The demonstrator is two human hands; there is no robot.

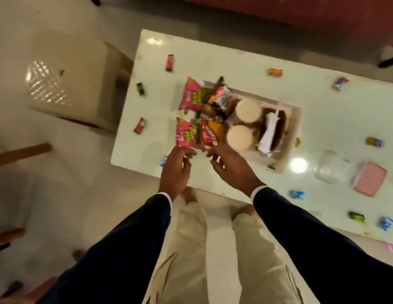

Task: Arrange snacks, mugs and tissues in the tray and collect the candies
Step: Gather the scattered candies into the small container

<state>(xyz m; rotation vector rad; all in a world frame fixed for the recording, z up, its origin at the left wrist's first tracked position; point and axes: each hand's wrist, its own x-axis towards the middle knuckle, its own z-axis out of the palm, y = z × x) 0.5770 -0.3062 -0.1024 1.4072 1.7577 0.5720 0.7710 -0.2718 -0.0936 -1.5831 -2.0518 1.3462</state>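
A white tray (295,128) sits on the pale table (235,69). Its left end holds several snack packets, among them two pink ones (186,133) and a red one (209,134). Two cream mugs (248,110) stand in the middle and white tissues (269,132) lie at the right end. Candies lie scattered over the table, such as a red one (139,125) and a green one (140,88). My left hand (175,170) and my right hand (230,165) hover just below the near packets, fingers spread, holding nothing.
A clear glass jar (329,170) lies on its side next to a pink lid (370,182) at the table's right. A cream plastic stool (72,80) stands left of the table. My legs and bare feet are at the table's near edge.
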